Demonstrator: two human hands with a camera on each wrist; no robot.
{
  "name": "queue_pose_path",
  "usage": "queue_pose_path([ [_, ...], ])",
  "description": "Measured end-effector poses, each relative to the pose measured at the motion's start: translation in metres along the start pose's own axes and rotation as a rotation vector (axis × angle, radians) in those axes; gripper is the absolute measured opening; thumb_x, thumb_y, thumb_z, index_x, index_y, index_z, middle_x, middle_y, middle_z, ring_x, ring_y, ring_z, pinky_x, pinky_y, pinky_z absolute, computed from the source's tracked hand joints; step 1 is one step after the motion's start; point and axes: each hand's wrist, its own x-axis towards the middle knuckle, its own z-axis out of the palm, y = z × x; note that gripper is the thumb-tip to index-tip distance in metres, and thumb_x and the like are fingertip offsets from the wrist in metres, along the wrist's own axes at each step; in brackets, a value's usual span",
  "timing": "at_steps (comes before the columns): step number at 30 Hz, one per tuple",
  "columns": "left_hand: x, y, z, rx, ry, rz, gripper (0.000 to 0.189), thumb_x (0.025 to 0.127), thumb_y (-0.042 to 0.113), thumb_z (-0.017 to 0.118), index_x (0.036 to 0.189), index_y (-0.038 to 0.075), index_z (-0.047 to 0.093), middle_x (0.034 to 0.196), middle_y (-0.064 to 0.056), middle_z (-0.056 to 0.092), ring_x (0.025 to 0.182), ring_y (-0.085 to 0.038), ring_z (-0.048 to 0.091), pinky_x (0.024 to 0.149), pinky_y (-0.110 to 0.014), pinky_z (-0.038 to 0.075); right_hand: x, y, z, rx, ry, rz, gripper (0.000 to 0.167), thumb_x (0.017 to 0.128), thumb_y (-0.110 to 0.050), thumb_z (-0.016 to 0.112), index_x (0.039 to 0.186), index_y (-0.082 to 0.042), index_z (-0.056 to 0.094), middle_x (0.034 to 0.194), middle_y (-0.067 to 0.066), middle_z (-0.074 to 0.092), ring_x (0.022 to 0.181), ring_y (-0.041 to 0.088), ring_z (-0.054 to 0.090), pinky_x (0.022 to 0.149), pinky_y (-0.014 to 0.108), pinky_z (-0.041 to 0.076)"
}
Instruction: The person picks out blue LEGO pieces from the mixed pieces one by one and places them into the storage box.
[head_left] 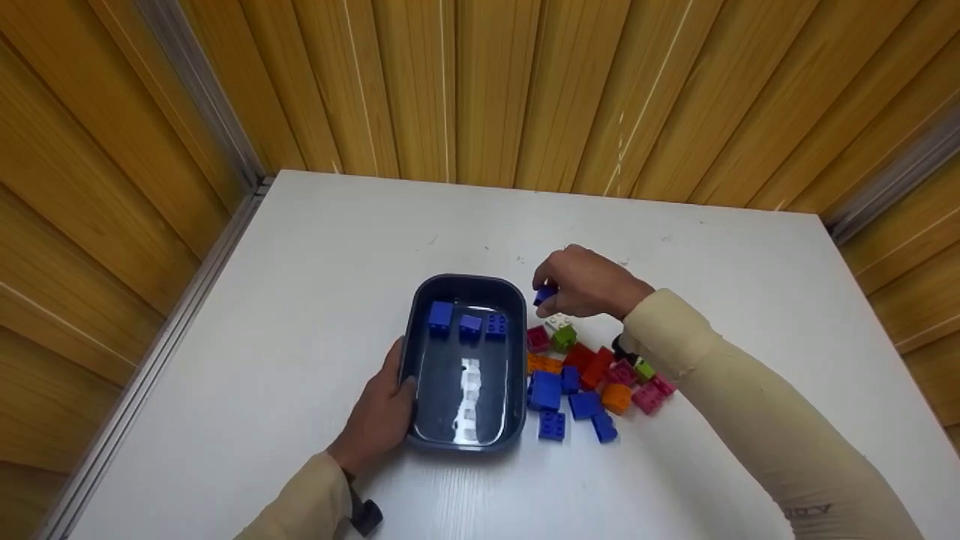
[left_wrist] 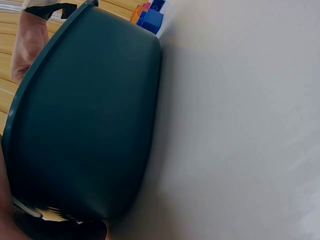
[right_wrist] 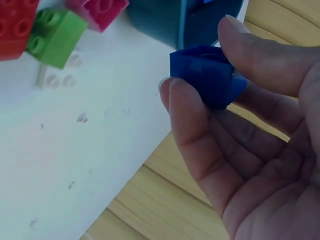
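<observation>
A blue toy brick [right_wrist: 202, 75] is pinched between the thumb and fingers of my right hand [head_left: 589, 283], above the table just right of the tub's far corner. My left hand [head_left: 379, 409] grips the left wall of a dark blue-green plastic tub [head_left: 466, 444], thumb over the rim and fingers hidden beneath or behind it. Inside the tub, toward its far end, lie a tall blue brick [head_left: 440, 315], a small blue brick [head_left: 470, 325] and a studded blue brick [head_left: 496, 324]. The left wrist view shows mostly the tub's outer side [left_wrist: 90, 110].
Right of the tub spreads a loose pile of bricks: several blue ones [head_left: 546, 390], red [head_left: 598, 367], orange [head_left: 616, 398], pink [head_left: 647, 398], green [head_left: 565, 337] and white [head_left: 559, 321]. The white table [head_left: 337, 262] meets wood-patterned panels [head_left: 487, 90] behind and at the sides.
</observation>
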Motion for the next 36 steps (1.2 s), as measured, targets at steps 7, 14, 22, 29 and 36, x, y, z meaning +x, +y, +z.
queue_pose_path([
  [7, 0.0, 0.001, 0.002, -0.006, 0.006, 0.013, 0.065, 0.107, 0.01, 0.04, 0.168, 0.01, 0.016, 0.171, -0.013, 0.03, 0.16, -0.031, 0.027, 0.129, -0.054, 0.023, 0.009, -0.014, 0.002, -0.01, -0.007, -0.038, 0.03, 0.089, -0.023, 0.084, 0.113, -0.005, 0.08, 0.105, 0.012, 0.08, 0.09, 0.024, 0.074, 0.087, 0.042, 0.064],
  [14, 0.0, 0.004, 0.004, 0.021, 0.002, 0.0, 0.066, 0.107, 0.011, 0.04, 0.168, 0.006, 0.014, 0.172, -0.015, 0.027, 0.16, -0.033, 0.025, 0.129, -0.056, 0.022, 0.016, -0.026, 0.005, -0.025, -0.015, -0.06, 0.035, 0.089, -0.022, 0.084, 0.118, -0.004, 0.079, 0.112, 0.014, 0.079, 0.097, 0.026, 0.075, 0.093, 0.044, 0.062],
  [22, 0.001, 0.004, 0.006, 0.013, 0.001, 0.011, 0.066, 0.107, 0.011, 0.039, 0.168, 0.007, 0.014, 0.172, -0.015, 0.027, 0.161, -0.032, 0.025, 0.13, -0.055, 0.022, 0.027, -0.044, 0.009, -0.039, -0.027, -0.106, 0.035, 0.088, -0.022, 0.084, 0.118, -0.005, 0.079, 0.111, 0.012, 0.079, 0.094, 0.024, 0.074, 0.092, 0.041, 0.063],
  [29, 0.002, 0.003, 0.008, 0.002, -0.014, -0.001, 0.065, 0.108, 0.012, 0.037, 0.168, 0.007, 0.012, 0.174, -0.013, 0.024, 0.162, -0.031, 0.021, 0.131, -0.055, 0.019, 0.033, -0.057, 0.014, -0.08, -0.028, -0.152, 0.036, 0.087, -0.024, 0.085, 0.118, -0.005, 0.079, 0.111, 0.012, 0.08, 0.094, 0.022, 0.073, 0.09, 0.04, 0.063],
  [36, 0.002, 0.003, 0.01, -0.008, -0.02, 0.018, 0.064, 0.11, 0.014, 0.037, 0.168, 0.008, 0.012, 0.173, -0.014, 0.026, 0.161, -0.032, 0.024, 0.13, -0.055, 0.021, 0.037, -0.067, 0.023, -0.065, -0.051, -0.145, 0.038, 0.089, -0.024, 0.084, 0.122, -0.006, 0.078, 0.113, 0.011, 0.079, 0.092, 0.02, 0.072, 0.091, 0.038, 0.063],
])
